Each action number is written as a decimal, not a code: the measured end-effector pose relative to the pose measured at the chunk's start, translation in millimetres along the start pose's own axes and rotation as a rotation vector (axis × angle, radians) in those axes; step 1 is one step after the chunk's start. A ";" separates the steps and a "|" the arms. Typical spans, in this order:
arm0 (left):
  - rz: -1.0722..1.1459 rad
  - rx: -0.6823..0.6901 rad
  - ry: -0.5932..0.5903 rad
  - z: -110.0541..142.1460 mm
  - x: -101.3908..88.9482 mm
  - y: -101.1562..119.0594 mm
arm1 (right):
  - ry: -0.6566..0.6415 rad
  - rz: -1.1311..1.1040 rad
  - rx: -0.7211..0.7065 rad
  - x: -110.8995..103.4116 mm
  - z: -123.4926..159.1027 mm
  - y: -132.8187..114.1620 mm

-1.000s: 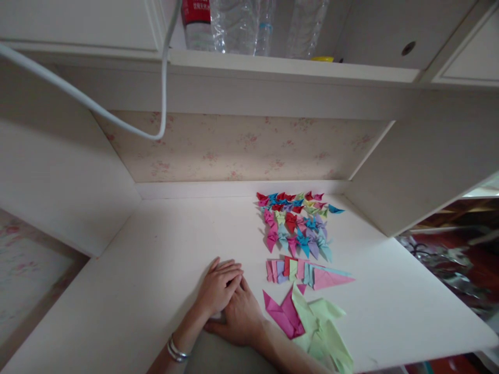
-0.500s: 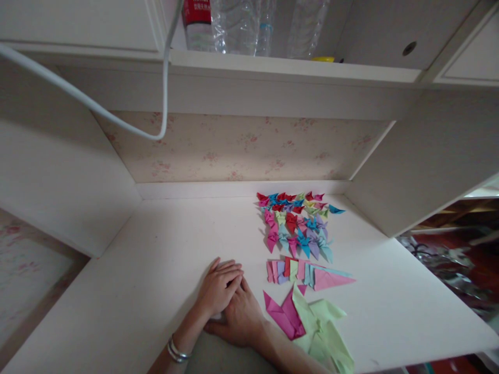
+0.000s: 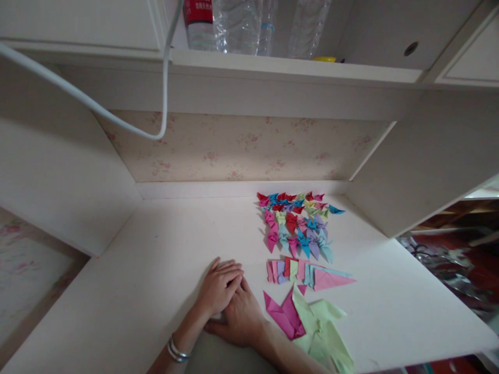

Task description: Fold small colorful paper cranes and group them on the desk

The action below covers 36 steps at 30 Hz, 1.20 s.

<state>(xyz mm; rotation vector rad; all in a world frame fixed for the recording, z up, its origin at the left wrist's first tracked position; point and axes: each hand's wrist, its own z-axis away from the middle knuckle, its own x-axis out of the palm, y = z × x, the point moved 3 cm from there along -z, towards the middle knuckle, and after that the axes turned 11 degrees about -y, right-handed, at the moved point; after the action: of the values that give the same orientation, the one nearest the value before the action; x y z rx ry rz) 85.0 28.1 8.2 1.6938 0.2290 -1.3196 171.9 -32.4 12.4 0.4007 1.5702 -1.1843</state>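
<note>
My left hand lies flat over the fingers of my right hand on the white desk. Fingers of both hands are stretched out, and I see nothing held; what may lie under the palms is hidden. A silver bangle circles my left wrist. Just right of my right hand lie a magenta folded paper and a large pale green paper crane. Beyond them is an overlapping row of folded paper strips, with a pink pointed piece at its right end. Rows of small colourful paper cranes sit behind.
Above the desk, a shelf holds clear plastic bottles. A white cable hangs down at the upper left. Side panels flank the desk, and floral wallpaper covers the back.
</note>
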 end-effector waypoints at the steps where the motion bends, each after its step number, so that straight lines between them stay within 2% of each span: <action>1: 0.000 0.003 0.003 0.1 -0.2 0.1 | -0.002 -0.001 0.000 -0.1 0.1 0.1; 9: -0.021 0.010 0.006 1.3 -0.1 2.7 | 0.007 0.012 0.005 -0.2 0.5 -0.8; 13: -0.046 0.004 0.063 1.9 -0.8 2.7 | -0.035 0.060 -0.058 -9.5 3.0 -2.3; 16: -0.115 -0.078 0.160 7.1 -10.0 -4.6 | -0.030 0.068 -0.103 -25.0 13.1 3.7; 18: -0.196 -0.176 0.225 14.4 -20.0 -14.0 | 0.036 0.066 -0.059 -39.5 25.2 17.3; 20: -0.284 -0.277 0.262 24.8 -30.5 -25.6 | 0.165 0.067 0.051 -56.5 42.6 40.8; 24: -0.431 -0.464 0.284 52.3 -44.8 -48.4 | 0.545 0.107 0.362 -89.7 96.0 107.5; 26: -0.496 -0.544 0.296 67.2 -47.5 -55.8 | 0.640 0.143 0.539 -99.9 128.1 142.5; 29: -0.588 -0.636 0.299 85.4 -47.0 -61.5 | 0.694 0.195 0.896 -106.6 178.0 188.9; 32: -0.649 -0.705 0.263 94.4 -43.6 -65.2 | 0.680 0.186 1.197 -104.5 219.0 222.8; 34: -0.668 -0.731 0.230 95.7 -40.8 -68.5 | 0.645 0.149 1.347 -100.0 237.1 239.0; 36: -0.669 -0.744 0.205 95.2 -38.5 -72.7 | 0.571 0.100 1.429 -95.0 246.2 250.4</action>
<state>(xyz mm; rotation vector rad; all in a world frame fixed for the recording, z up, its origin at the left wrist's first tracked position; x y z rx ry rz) -39.5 10.1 2.7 1.1203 1.3230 -1.2707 529.5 -96.7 -5.6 1.8204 0.8220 -2.0795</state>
